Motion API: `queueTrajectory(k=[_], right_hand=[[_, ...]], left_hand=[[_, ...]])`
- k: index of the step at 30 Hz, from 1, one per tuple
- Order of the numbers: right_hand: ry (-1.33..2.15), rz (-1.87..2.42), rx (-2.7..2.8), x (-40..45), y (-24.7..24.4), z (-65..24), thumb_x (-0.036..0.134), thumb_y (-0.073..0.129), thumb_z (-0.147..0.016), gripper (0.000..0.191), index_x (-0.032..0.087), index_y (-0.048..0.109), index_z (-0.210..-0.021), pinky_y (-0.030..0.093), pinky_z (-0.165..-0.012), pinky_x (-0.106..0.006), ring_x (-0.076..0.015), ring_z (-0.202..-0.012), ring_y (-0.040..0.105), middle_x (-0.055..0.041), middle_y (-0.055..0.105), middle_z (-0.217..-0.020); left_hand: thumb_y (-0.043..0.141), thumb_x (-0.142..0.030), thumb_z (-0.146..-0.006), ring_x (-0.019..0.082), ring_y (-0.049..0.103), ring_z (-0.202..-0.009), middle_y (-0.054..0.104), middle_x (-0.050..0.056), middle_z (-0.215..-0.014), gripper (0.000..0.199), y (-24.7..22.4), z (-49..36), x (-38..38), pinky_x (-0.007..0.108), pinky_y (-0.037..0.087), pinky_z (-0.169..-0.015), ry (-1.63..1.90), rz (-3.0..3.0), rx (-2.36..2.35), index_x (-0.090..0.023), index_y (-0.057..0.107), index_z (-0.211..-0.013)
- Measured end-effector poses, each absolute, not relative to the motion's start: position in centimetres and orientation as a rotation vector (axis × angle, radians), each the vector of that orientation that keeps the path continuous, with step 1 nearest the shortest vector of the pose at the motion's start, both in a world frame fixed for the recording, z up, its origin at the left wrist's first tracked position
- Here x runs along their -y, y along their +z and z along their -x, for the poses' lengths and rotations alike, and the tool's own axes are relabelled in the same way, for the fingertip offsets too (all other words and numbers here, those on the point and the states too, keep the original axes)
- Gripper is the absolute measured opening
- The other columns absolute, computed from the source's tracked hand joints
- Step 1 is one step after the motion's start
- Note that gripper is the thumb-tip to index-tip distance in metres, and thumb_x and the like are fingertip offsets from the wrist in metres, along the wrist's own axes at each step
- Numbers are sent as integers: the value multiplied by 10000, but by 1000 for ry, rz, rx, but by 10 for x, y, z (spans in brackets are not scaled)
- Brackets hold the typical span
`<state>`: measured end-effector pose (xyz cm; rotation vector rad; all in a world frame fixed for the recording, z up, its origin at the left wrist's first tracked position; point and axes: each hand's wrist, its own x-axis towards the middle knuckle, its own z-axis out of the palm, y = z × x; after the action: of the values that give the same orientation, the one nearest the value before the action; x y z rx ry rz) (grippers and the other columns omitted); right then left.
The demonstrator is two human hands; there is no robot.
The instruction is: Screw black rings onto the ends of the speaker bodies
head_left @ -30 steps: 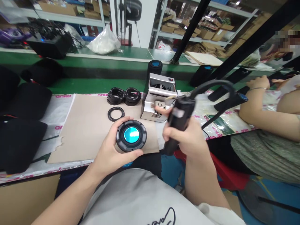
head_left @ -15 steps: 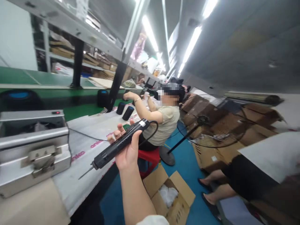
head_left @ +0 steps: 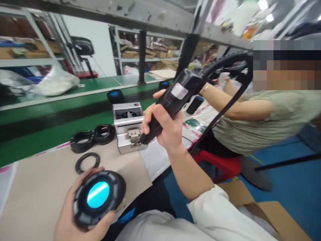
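My right hand (head_left: pixel 165 127) is wrapped round a black electric screwdriver (head_left: pixel 173 100), which tilts down to the left with its cable looping off the top. Its nose is at the front of a silver screw feeder (head_left: pixel 125 130); I cannot tell whether they touch. Low in the view, my left hand (head_left: pixel 72 207) grips a round black housing (head_left: pixel 82 204) with a shiny blue disc in its upturned end. A loose black ring (head_left: pixel 78 164) lies just beyond that hand. Two stacks of black rings (head_left: pixel 81 142) stand left of the feeder.
A green conveyor belt (head_left: pixel 37 127) runs behind the bench, carrying black cylinders with blue tops (head_left: pixel 114 95). A metal shelf beam (head_left: pixel 100 16) crosses overhead. At right sits a co-worker in a green shirt (head_left: pixel 271 124) on a red stool (head_left: pixel 218 162). An open carton (head_left: pixel 281 217) stands below.
My view has swung left and down to the bench. The screwdriver has come over to the feeder. My left hand and the black housing it holds have come into view.
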<state>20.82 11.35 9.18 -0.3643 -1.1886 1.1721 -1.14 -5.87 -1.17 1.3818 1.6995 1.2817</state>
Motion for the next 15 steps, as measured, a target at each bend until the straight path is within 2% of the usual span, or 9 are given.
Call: queueTrajectory(k=[5, 8, 11, 15], right_hand=[[1145, 420, 1205, -131, 95, -180, 513, 876, -888, 430, 250, 536, -887, 392, -425, -290, -105, -428, 483, 89, 528, -628], [1134, 456, 1251, -137, 89, -172, 630, 836, -891, 470, 261, 545, -909, 364, -407, -287, -109, -415, 459, 89, 515, -600], [1113, 457, 1282, -144, 80, -167, 745, 793, -867, 550, 264, 527, -903, 348, -415, -270, -102, -409, 448, 94, 500, -568], [1122, 472, 1302, -148, 72, -162, 785, 768, -859, 582, 261, 517, -899, 347, -413, -258, -92, -407, 450, 99, 509, -566]], left_hand=[[891, -517, -789, 395, 644, -1415, 665, 142, -1489, 763, -2, 0, 57, 517, 561, -1190, 1344, -1339, -1671, -243, 581, -1429], [882, -489, -790, 385, 644, -1416, 676, 143, -1470, 728, -1, -1, 57, 521, 535, -1211, 1345, -1375, -1674, -238, 582, -1404], [889, -504, -780, 383, 657, -1400, 677, 153, -1470, 746, -1, 0, 57, 491, 572, -1165, 1349, -1378, -1670, -227, 582, -1402], [904, -536, -774, 384, 666, -1392, 676, 154, -1475, 792, -2, 1, 56, 480, 589, -1148, 1355, -1362, -1662, -224, 571, -1422]])
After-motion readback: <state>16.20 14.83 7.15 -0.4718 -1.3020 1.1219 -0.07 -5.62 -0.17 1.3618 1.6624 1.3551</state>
